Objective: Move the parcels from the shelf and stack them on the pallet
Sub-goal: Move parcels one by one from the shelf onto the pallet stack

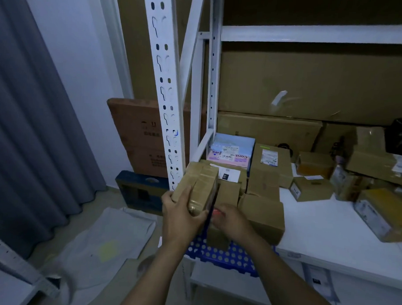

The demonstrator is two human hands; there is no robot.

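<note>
Parcel wrapped in glossy brown tape (pixel 201 184) up in the air at the shelf's corner, just beside the white slotted upright (pixel 166 81); left hand (pixel 181 212) has it from below and from the near side, grip clamped on it, thumb on the near face, fingers curled round the bottom edge.

Right hand (pixel 230 221) lower and to the right, apart from the taped parcel, its back towards us; it lies over a plain brown parcel (pixel 217 233); fingers blurred, so we cannot tell whether its grip is apart or closed on anything; small red glow (pixel 217 214) at the fingertips, a thin dark edge between the two hands, too dim for us to make out.

Blue pallet (pixel 225 257) with round holes shows under both wrists; brown boxes stand on it, the nearest a plain carton (pixel 264 215) touching the right hand's far side; a labelled box (pixel 271 164) and pink and blue packets (pixel 230 151) lie behind.

Shelf (pixel 330 231), white board, runs off to the right; on it a small brown box (pixel 311 188) and a yellow-wrapped parcel (pixel 381 211), well apart from the hands.

Left of the upright: large carton (pixel 136 131) leaning on the wall, grey curtain (pixel 24 121); light poor throughout.
</note>
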